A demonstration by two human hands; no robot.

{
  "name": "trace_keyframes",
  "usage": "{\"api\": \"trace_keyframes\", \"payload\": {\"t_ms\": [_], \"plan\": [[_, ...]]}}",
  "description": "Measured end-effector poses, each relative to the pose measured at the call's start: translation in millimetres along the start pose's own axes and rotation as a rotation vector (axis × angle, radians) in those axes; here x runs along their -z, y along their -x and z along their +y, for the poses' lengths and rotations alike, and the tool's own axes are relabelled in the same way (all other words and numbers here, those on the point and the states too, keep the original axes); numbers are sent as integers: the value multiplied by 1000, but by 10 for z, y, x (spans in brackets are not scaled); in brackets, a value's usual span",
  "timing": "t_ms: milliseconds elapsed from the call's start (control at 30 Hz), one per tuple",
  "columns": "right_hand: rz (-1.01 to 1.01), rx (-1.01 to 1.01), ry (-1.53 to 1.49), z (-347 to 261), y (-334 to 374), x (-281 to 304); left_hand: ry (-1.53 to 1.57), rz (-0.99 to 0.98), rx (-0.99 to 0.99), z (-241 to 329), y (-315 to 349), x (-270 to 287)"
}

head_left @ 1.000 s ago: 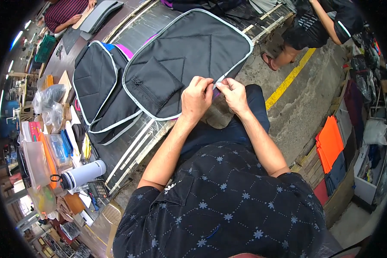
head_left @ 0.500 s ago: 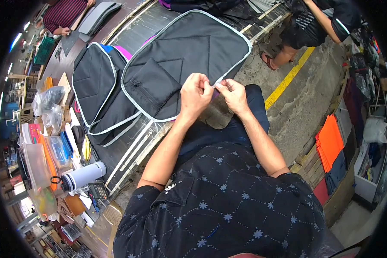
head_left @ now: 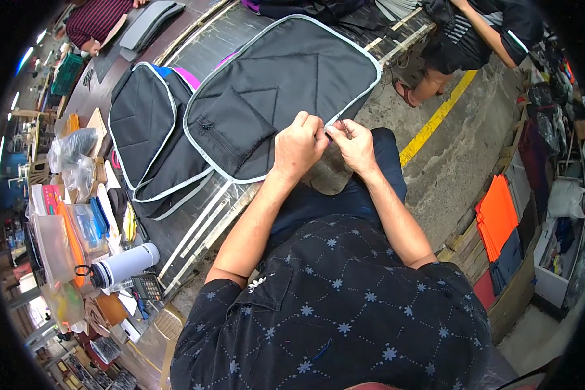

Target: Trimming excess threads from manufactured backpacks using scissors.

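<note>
A large black fabric bag panel (head_left: pixel 292 78) with light grey edging lies across the table's edge in front of me. A smaller black zipped pocket piece (head_left: pixel 231 127) rests on its near left part. At the panel's near right edge, my left hand (head_left: pixel 298 148) is closed, fingertips pinched together; what they hold is hidden. Close beside it, my right hand (head_left: pixel 356 148) is closed too, its thumb at the grey edging. A small, thin, dark thing shows between its fingers, too small to name. Left of the panel lies a stack of black bag pieces (head_left: pixel 143 120) with the same edging.
On the left stand a pale bottle (head_left: pixel 127 265), a calculator (head_left: pixel 147 287) and plastic folders (head_left: pixel 53 240). Across the table (head_left: pixel 198 58) a person in a striped top (head_left: pixel 94 26) works. Another person (head_left: pixel 494 29) is at the far right. Orange sheets (head_left: pixel 497 214) lie at right.
My left hand has turned slightly, its fingers curling closer, and sits a touch lower. The right hand stays almost in place at the edging. The bag panel has barely moved.
</note>
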State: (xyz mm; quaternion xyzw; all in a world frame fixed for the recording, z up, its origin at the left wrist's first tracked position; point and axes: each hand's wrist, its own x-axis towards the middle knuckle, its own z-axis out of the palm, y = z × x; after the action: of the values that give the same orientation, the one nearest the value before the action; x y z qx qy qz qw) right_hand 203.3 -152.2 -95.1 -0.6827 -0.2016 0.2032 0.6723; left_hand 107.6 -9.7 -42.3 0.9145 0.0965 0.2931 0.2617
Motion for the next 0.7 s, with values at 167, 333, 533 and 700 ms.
{"api": "trace_keyframes", "payload": {"t_ms": [167, 333, 533, 700], "plan": [[-19, -21, -4, -43, 9, -3, 165, 5, 144, -14, 58, -29], [63, 93, 168, -122, 55, -47, 265, 25, 213, -66, 93, -36], [55, 266, 722, -821, 268, 47, 292, 58, 206, -90, 113, -34], [13, 365, 852, -949, 270, -9, 281, 78, 179, -83, 132, -50]]}}
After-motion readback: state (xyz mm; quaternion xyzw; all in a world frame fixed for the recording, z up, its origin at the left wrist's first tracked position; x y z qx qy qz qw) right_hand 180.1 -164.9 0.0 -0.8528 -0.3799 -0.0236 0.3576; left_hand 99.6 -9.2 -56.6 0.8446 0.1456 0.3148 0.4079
